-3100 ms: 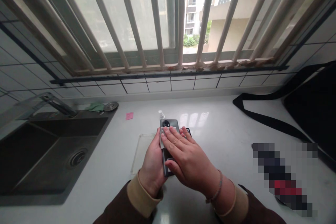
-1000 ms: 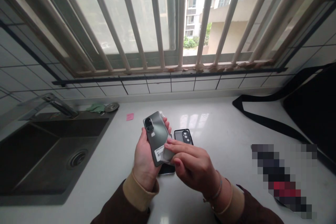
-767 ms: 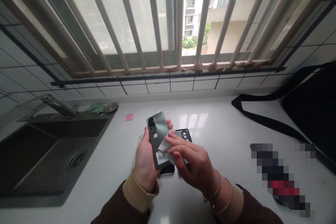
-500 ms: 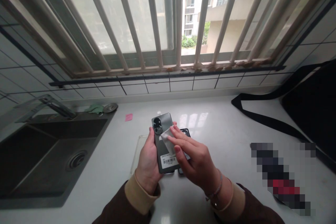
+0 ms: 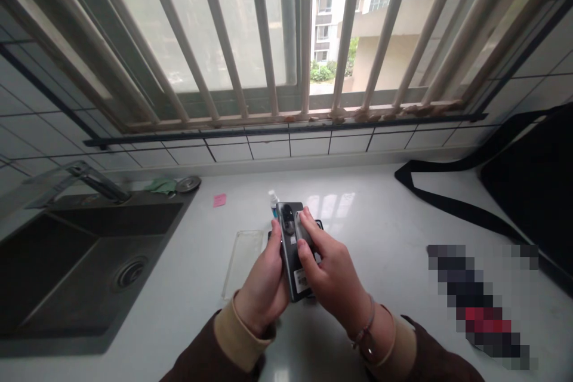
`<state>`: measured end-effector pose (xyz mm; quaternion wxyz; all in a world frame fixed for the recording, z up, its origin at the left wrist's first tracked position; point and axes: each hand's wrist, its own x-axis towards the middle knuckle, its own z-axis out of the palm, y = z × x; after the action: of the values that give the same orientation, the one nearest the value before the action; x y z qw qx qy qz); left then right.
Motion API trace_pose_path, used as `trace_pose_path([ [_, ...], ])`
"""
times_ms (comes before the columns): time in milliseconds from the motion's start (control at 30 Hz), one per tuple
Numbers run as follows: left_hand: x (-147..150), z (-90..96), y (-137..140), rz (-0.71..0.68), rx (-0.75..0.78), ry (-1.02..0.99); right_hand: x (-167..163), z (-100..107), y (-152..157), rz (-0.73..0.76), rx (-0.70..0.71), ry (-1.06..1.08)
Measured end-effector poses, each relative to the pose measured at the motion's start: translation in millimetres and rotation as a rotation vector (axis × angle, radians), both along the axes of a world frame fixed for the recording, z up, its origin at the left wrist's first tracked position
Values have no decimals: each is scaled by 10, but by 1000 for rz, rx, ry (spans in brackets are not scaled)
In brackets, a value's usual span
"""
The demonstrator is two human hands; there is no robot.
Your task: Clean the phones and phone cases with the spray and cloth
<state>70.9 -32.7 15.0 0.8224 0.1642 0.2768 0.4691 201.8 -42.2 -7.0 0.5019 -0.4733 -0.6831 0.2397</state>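
My left hand (image 5: pixel 264 280) is closed around the left side of a dark grey smartphone (image 5: pixel 289 256), its back turned up and tilted, with a camera bump and a white barcode label. Pressed to the phone's right side is my right hand (image 5: pixel 338 268), its fingers on a small pale cloth (image 5: pixel 301 227) that they mostly hide. Beyond the phone's top stands a small white-capped bottle (image 5: pixel 273 197). A clear phone case (image 5: pixel 229 268) lies left of my left hand. Another black-edged object (image 5: pixel 319 224), mostly covered, lies beneath my hands.
A dark sink (image 5: pixel 102 334) with a faucet (image 5: pixel 98 182) is set into the white counter (image 5: pixel 179 310) at left. A pink note (image 5: pixel 219 200) lies near it. Black straps (image 5: pixel 452 203) and a pixelated patch are at right. A barred window (image 5: pixel 268 42) stands behind.
The phone has moved slightly right and down and turned more edge-on. My right hand with the cloth has shifted to its right side. The bottle and clear case show more.
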Motion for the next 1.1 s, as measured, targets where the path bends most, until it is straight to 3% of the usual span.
trace_pose_path([
  [233,18,-49,-41,-34,163,125,25,-21,67,-58,-26,-1],
  [433,-54,32,-83,-206,196,243,79,-2,58,-103,36,99],
  [567,-71,27,-81,-236,217,270,95,21,37,-122,80,149],
  [733,-70,2,-61,-155,206,277,111,-5,67,-118,155,141],
  [833,-66,22,-39,-76,192,279,98,-36,96,-36,211,89],
  [1100,-92,102,44,280,183,212,45,61,38,207,376,-40],
])
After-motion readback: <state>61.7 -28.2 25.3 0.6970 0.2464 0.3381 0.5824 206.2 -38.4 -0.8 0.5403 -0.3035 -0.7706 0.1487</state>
